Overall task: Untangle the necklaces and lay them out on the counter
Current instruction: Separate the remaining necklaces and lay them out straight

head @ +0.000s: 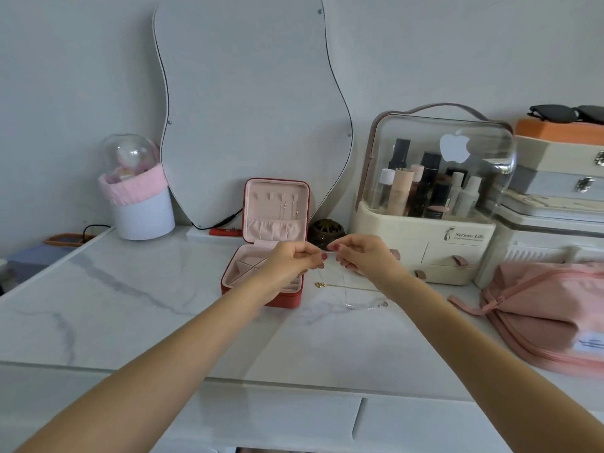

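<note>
Both my hands are raised above the white marble counter [137,305], fingertips close together. My left hand [294,259] and my right hand [356,253] each pinch an end of a very thin chain [327,251] stretched between them; the rest of it hangs down, barely visible. Below them on the counter lie a gold necklace [343,285] with a small pendant at its left end and a silver necklace [366,306] nearer me. An open red jewellery box [261,279] with pink lining stands just left of the necklaces, its lid upright.
A wavy mirror [248,109] leans on the wall. A clear-lidded cosmetics organiser [428,223] stands at the right, a pink pouch [549,318] at the far right, a white tub with a glass dome [140,204] at the left, a small dark jar [323,235] behind my hands.
</note>
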